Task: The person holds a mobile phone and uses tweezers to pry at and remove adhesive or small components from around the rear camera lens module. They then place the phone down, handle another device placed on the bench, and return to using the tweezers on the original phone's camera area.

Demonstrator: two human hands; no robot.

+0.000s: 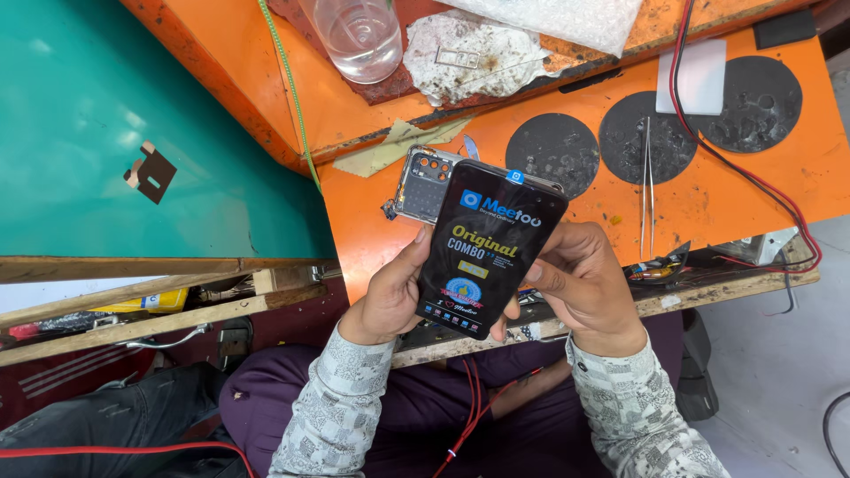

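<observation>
the person held a black phone screen panel [490, 248] in both hands above the near edge of the orange work mat [708, 195]. the panel stood tilted, its top leaning away from the person, and a printed label film in blue, yellow and red covered its face. the left hand [390, 296] gripped the panel's left edge, thumb on the front and the other fingers curled out of sight behind it. the right hand [580, 283] gripped the right edge, thumb pressed near the side of the glass and fingers closed around the back.

just behind the panel's top left corner, an opened phone frame [423, 181] lay on the mat with its inner parts showing; whether it touched the panel could not be told. a pair of metal tweezers [647, 186] lay on the mat to the right, across one of three dark round pads [553, 150]. red and black wires [753, 177] ran over the mat's right side. a clear glass [359, 35] stood at the far edge beside a crumpled white cloth [469, 57]. a teal surface [106, 124] lay to the left, well apart from the hands.
</observation>
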